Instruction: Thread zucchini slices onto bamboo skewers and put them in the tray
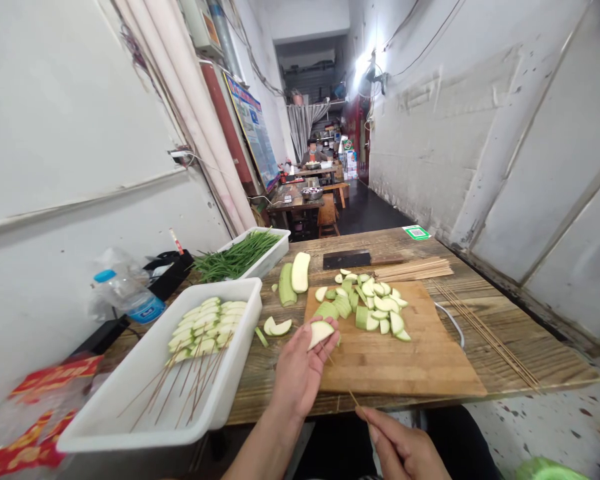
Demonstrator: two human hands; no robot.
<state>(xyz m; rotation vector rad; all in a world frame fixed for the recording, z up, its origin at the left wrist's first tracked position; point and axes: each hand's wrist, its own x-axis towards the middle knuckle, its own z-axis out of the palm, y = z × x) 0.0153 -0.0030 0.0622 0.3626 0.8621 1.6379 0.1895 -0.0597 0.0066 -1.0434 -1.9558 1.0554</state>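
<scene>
My left hand [303,363] holds a pale half-round zucchini slice [321,333] in its curled fingers, over the left edge of the wooden cutting board [405,367]. Below and to the right, my right hand [400,440] pinches a thin wooden skewer [354,399] whose far end points up toward the slice. Whether the skewer touches the slice I cannot tell. A heap of cut zucchini pieces [380,307] covers the back of the board. On the left, a white tray [250,333] holds several skewers of zucchini slices [207,327], sticks toward me.
Behind the board lie a cleaver [347,259] and a bundle of skewers [415,269]; several loose skewers [485,333] lie at right. Two large zucchini pieces [293,280] rest near a tray of long green vegetables [240,257]. A water bottle [130,297] stands far left. Someone sits in the background.
</scene>
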